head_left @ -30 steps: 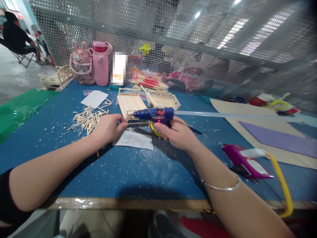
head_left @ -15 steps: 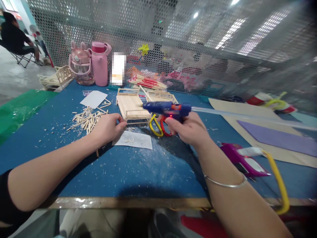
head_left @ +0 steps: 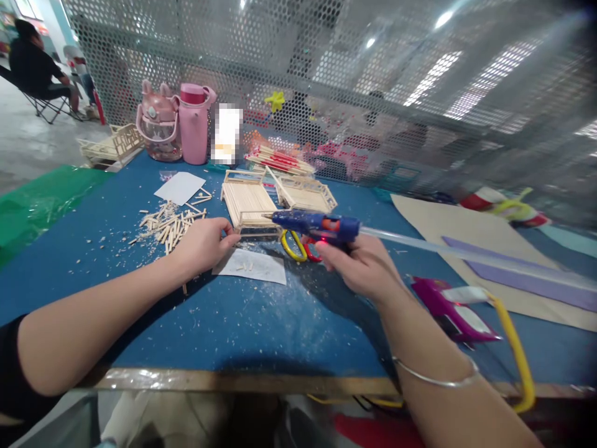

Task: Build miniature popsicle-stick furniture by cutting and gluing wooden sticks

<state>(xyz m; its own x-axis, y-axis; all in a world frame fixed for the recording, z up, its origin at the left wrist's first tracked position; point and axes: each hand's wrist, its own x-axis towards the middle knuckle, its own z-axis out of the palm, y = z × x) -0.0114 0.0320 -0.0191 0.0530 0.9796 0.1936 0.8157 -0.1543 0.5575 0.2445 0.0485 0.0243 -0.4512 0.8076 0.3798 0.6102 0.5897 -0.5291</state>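
My right hand (head_left: 368, 264) is closed around the handle of a blue glue gun (head_left: 317, 224), with a long clear glue stick (head_left: 420, 242) sticking out of its back end. Its nozzle points left, over the front rail of a small bed-shaped model made of wooden sticks (head_left: 249, 202). At the front left corner of that model, my left hand (head_left: 212, 246) pinches with thumb and finger. Scissors with yellow and red handles (head_left: 293, 246) lie under the glue gun, partly hidden. A white paper (head_left: 252, 266) with a few stick bits rests in front of the model.
Cut stick pieces (head_left: 172, 227) are heaped on the left near another paper (head_left: 180, 188). A second stick model (head_left: 308, 193) stands behind the glue gun. Pink bottles (head_left: 193, 127) stand at the back against a perforated metal screen (head_left: 354, 74). On the right lies a purple device (head_left: 452, 311).
The glue gun has shifted slightly down relative to the model, its nozzle now nearer the front rail. My left hand stays at the same corner. The whole view has shifted slightly.
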